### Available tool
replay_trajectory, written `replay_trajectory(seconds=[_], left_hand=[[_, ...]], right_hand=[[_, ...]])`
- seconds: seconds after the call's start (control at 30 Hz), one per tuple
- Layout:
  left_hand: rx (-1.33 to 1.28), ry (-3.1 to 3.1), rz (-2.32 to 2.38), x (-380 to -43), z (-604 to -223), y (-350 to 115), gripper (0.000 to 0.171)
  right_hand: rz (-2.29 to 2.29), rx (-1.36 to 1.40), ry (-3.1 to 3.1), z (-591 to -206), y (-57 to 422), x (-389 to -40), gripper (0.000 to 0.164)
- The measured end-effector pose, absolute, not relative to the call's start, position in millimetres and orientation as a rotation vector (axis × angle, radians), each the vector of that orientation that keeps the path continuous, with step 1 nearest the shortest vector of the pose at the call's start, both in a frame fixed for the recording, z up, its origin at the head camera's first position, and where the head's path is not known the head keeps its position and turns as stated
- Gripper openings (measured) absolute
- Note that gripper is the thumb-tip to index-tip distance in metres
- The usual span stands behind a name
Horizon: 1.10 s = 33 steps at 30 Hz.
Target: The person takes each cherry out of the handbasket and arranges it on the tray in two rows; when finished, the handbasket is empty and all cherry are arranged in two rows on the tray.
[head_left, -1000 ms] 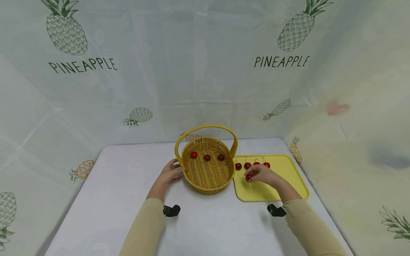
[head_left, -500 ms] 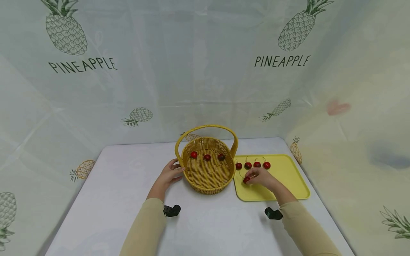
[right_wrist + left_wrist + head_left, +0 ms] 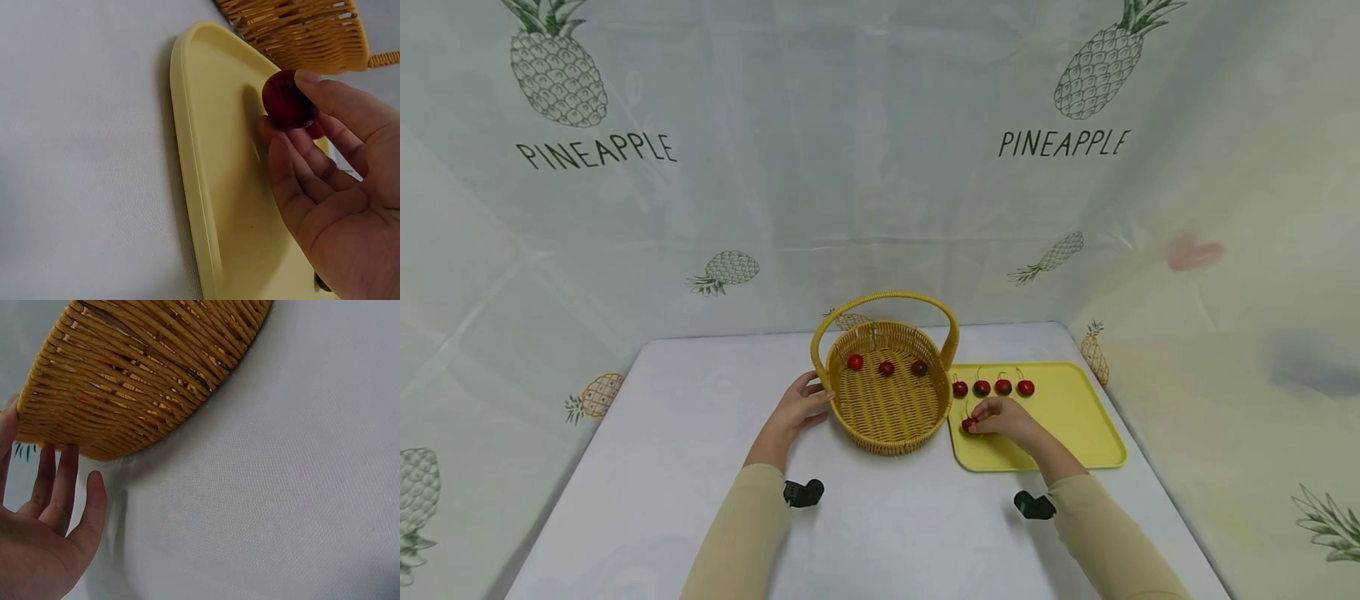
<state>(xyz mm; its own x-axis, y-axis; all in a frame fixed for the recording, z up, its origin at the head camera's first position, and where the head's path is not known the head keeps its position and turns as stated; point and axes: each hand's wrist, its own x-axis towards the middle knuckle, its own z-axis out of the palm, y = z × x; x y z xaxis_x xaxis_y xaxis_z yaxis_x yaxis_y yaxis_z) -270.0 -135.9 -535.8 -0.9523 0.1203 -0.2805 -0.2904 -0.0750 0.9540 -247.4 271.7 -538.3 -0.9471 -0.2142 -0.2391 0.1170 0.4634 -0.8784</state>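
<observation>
My left hand (image 3: pixel 793 410) rests against the left side of a yellow wicker basket (image 3: pixel 889 442). In the left wrist view its fingers (image 3: pixel 62 487) reach fairly straight to the woven outer wall (image 3: pixel 144 394), thumb at the rim. Three dark red cherries lie in the basket, one of them a cherry (image 3: pixel 854 362) near the left wall. My right hand (image 3: pixel 1011 421) pinches a cherry (image 3: pixel 286 100) between thumb and fingertips, over the near left part of a yellow tray (image 3: pixel 1067 437). That cherry's thin stem points up in the head view.
Several stemmed cherries stand in a row along the tray's back, the rightmost a bright red cherry (image 3: pixel 1026 388). The basket's tall arched handle (image 3: pixel 887 295) rises above it. A white table (image 3: pixel 895 525) lies underneath, with a pineapple-printed curtain (image 3: pixel 865 183) behind.
My right hand has moved a little left and nearer with the cherry, toward the basket, uncovering the row of cherries behind it. The left hand and basket stay put.
</observation>
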Motion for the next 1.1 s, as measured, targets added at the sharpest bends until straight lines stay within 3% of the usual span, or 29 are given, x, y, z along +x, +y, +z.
replay_trajectory(seconds=[1.1], left_hand=[[-0.198, 1.926, 2.109, -270, -536, -135, 0.059]], right_hand=[[-1.449, 0.052, 2.472, -550, 260, -253, 0.023]])
